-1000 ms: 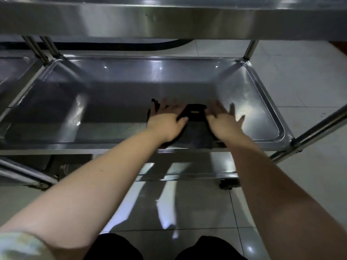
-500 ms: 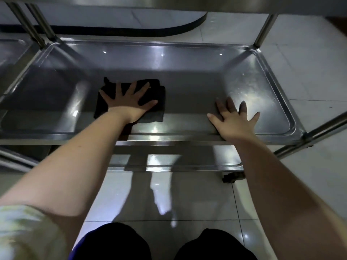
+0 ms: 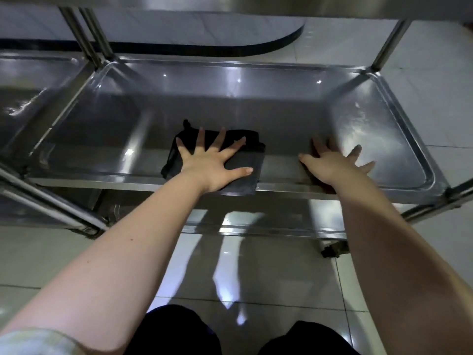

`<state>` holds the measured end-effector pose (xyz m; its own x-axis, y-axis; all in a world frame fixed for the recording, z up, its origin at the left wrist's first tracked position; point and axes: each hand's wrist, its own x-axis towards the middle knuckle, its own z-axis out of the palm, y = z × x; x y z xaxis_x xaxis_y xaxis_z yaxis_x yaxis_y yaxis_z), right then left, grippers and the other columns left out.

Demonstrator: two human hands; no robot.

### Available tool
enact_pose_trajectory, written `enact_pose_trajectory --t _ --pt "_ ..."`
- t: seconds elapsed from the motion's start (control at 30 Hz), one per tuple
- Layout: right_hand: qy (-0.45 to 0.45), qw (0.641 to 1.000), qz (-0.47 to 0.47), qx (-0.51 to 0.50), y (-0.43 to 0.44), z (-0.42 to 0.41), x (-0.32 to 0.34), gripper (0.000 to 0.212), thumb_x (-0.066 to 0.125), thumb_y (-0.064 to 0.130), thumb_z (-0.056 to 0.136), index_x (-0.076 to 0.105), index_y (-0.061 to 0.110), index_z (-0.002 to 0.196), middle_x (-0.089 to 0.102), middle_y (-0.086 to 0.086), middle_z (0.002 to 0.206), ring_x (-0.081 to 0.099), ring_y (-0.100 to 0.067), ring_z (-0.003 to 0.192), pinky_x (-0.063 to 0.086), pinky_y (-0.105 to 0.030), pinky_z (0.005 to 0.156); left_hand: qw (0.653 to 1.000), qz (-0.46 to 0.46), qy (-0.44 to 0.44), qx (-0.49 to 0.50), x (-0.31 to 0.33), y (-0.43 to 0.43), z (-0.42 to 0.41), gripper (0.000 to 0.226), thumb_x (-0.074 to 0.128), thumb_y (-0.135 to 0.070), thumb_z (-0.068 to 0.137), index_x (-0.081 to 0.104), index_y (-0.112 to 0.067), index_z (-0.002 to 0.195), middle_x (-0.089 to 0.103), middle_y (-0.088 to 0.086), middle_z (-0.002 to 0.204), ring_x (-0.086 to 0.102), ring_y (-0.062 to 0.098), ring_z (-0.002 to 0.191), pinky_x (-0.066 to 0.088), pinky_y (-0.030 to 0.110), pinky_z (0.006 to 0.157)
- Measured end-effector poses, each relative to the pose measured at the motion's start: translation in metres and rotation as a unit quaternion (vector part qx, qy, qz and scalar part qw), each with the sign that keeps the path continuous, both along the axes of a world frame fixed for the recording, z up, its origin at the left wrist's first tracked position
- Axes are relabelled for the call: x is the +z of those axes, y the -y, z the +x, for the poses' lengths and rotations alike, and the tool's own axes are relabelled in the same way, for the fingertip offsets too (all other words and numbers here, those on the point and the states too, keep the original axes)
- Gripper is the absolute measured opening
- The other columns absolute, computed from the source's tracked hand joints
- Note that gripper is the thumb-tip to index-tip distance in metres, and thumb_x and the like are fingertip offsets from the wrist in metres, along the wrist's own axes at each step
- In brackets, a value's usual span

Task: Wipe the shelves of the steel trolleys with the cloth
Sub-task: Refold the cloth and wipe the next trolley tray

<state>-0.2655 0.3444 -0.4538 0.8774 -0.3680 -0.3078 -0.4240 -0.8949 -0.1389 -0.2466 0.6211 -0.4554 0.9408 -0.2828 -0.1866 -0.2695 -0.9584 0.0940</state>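
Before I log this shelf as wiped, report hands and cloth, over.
Left hand flat on black cloth, fingers spread. Right hand flat on bare shelf. Cloth reaches near rim. Neighbouring trolley abuts left.

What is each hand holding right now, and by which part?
Nothing is gripped. The left hand presses flat, fingers spread, on the middle of the dark cloth; the right hand rests flat on the steel shelf.

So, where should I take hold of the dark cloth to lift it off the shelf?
Probably its near right corner, pinched from the front: there the cloth lies over the front rim of the shelf, so a thumb can slip under. Elsewhere it lies flat on the steel.
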Motion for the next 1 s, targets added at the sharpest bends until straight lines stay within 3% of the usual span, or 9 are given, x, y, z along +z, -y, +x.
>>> enact_pose_trajectory --t 0.13,0.17,0.4,0.6,0.8,1.0 --pt "0.065 0.984 0.009 0.167 -0.078 0.018 -0.002 0.054 0.030 0.040 0.100 0.014 0.046 0.152 0.000 0.015 0.163 -0.011 -0.029 0.149 -0.010 -0.063 0.114 1.000 -0.007 0.007 0.004 -0.003 -0.004 -0.006 0.077 0.011 -0.096 0.067 -0.011 -0.070 0.136 -0.013 -0.016 0.161 -0.024 0.031 0.146 -0.024 0.070 0.101" --pt "0.084 0.980 0.008 0.179 -0.090 0.018 -0.005 0.054 0.029 0.039 0.101 0.014 0.044 0.152 0.001 0.015 0.163 -0.009 -0.027 0.150 -0.010 -0.061 0.115 1.000 -0.009 0.009 0.011 -0.005 -0.011 -0.006 0.078 0.011 -0.097 0.066 -0.011 -0.070 0.136 -0.013 -0.018 0.161 -0.024 0.030 0.146 -0.025 0.069 0.101" --pt "0.090 0.978 -0.042 0.184 -0.096 0.016 -0.022 0.074 0.013 0.083 0.081 0.006 0.052 0.148 -0.002 0.017 0.162 -0.008 -0.026 0.150 -0.008 -0.063 0.113 0.995 -0.015 -0.006 0.103 -0.001 -0.103 0.024 0.081 0.016 -0.098 0.064 -0.006 -0.071 0.138 -0.009 -0.018 0.162 -0.018 0.027 0.148 -0.017 0.069 0.108" --pt "0.089 0.978 -0.058 0.180 -0.098 0.015 -0.023 0.080 0.003 0.088 0.071 0.001 0.058 0.145 -0.003 0.017 0.162 -0.009 -0.027 0.150 -0.007 -0.065 0.112 0.993 0.007 -0.017 0.118 0.007 -0.121 0.049 0.071 0.020 -0.090 0.077 -0.008 -0.069 0.139 -0.013 -0.014 0.162 -0.018 0.032 0.147 -0.013 0.072 0.107" --pt "0.081 0.979 -0.059 0.176 -0.101 0.014 -0.020 0.074 0.009 0.086 0.078 0.001 0.059 0.146 -0.004 0.016 0.163 -0.010 -0.028 0.149 -0.007 -0.065 0.112 0.993 0.027 -0.003 0.119 0.002 -0.057 0.041 0.073 0.009 -0.090 0.076 -0.012 -0.064 0.142 -0.018 -0.003 0.162 -0.019 0.046 0.144 -0.010 0.078 0.102" --pt "0.078 0.980 -0.048 0.175 -0.089 0.007 -0.019 0.075 0.009 0.087 0.077 0.000 0.059 0.145 -0.005 0.018 0.162 -0.010 -0.024 0.150 -0.007 -0.061 0.114 0.998 -0.001 0.023 0.053 -0.006 -0.023 0.016 0.075 0.006 -0.093 0.070 -0.009 -0.068 0.139 -0.016 -0.004 0.163 -0.019 0.041 0.145 -0.014 0.075 0.102"
